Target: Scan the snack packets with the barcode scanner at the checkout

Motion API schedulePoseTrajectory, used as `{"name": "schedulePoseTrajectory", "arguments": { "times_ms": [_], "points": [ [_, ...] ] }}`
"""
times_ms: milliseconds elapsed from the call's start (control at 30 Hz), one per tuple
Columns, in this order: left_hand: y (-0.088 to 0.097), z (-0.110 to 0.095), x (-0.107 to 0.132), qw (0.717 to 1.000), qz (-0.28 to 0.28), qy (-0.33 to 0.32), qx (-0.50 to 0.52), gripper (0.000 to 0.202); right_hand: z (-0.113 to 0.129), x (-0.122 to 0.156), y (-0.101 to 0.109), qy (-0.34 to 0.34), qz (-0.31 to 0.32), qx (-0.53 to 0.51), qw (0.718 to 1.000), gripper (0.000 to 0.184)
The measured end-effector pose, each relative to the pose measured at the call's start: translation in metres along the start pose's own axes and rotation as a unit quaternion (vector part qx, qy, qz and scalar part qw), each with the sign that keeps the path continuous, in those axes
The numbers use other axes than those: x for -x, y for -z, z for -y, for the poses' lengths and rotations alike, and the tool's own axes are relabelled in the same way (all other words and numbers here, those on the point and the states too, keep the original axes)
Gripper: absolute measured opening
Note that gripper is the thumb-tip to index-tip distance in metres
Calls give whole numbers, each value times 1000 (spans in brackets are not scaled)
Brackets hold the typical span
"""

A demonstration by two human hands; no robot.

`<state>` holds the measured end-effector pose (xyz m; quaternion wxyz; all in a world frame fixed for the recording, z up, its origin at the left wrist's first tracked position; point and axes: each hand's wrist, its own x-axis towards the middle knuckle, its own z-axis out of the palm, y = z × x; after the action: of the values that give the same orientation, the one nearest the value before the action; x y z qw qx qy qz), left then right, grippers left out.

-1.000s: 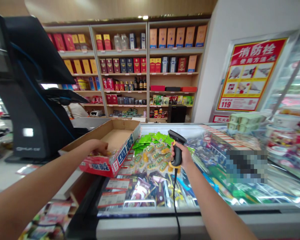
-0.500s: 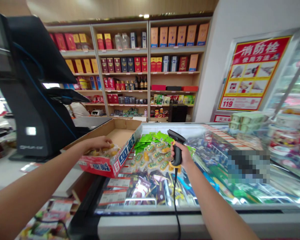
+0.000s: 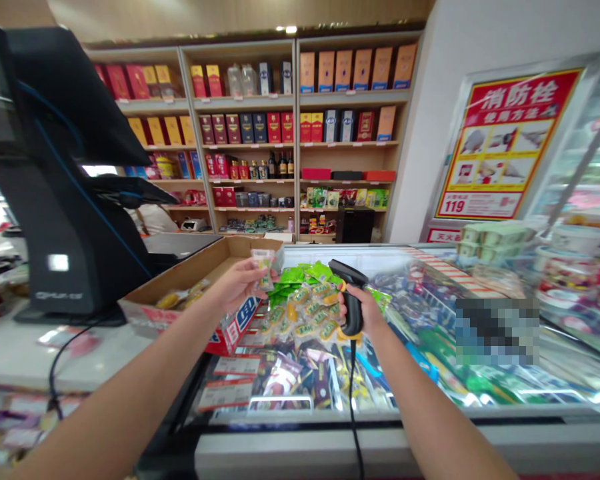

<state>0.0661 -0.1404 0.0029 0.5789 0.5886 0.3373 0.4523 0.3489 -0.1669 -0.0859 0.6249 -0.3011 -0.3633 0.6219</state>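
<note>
Black scanner [image 3: 353,317] gripped tight in my R hand [image 3: 366,312]; L hand [image 3: 236,283] pinching clear snack packet [image 3: 263,261] by right rim of box [image 3: 247,317]. Looks like lining-up step; next prob. needs packet squared to scanner.

Wall poster [image 3: 510,147]: the heading reads "消防栓" in white characters on red. The second line, directly below, reads "使用方法", also white on red. The number "119" stands at the lower left of the same poster; the smaller print beside it is illegible. Lower sign [image 3: 443,236], below the poster: "灭火" is legible; the character that follows is partly hidden. Black terminal [image 3: 75,233]: a pale brand mark on the base is too blurred to read reliably. Carton [image 3: 230,327]: large white characters on blue, not safely legible. Wrapped snacks [image 3: 310,327]: green-printed labels, too small to read. Price cards [image 3: 227,393]: print illegible.
</note>
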Motion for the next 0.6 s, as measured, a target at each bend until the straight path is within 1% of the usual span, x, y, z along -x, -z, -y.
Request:
{"name": "schedulePoseTrajectory", "arguments": {
  "times_ms": [67, 133, 200, 267, 400, 600],
  "points": [
    [-23, 26, -6, 1000, 0, -6, 12, 50, 0, 2, -1, -3, 25, 13, 1000, 22],
    [-40, 50, -13, 1000, -21, -11, 3, 54, -1, 4, -2, -4, 57, 35, 998, 25],
    [-50, 69, -19, 999, -49, -13, -19, 56, -2, 6, -4, 1, 88, 64, 994, 27],
    [-54, 82, -22, 997, -71, -15, -33, 56, -2, 8, -7, 7, 114, 101, 988, 28],
    [-51, 94, -21, 995, -85, -26, -40, 55, -3, 12, -14, 4, 145, 175, 974, 27],
    [-48, 96, -20, 995, -90, -14, -37, 53, -4, 14, -18, 16, 154, 227, 961, 28]
  ]
}}
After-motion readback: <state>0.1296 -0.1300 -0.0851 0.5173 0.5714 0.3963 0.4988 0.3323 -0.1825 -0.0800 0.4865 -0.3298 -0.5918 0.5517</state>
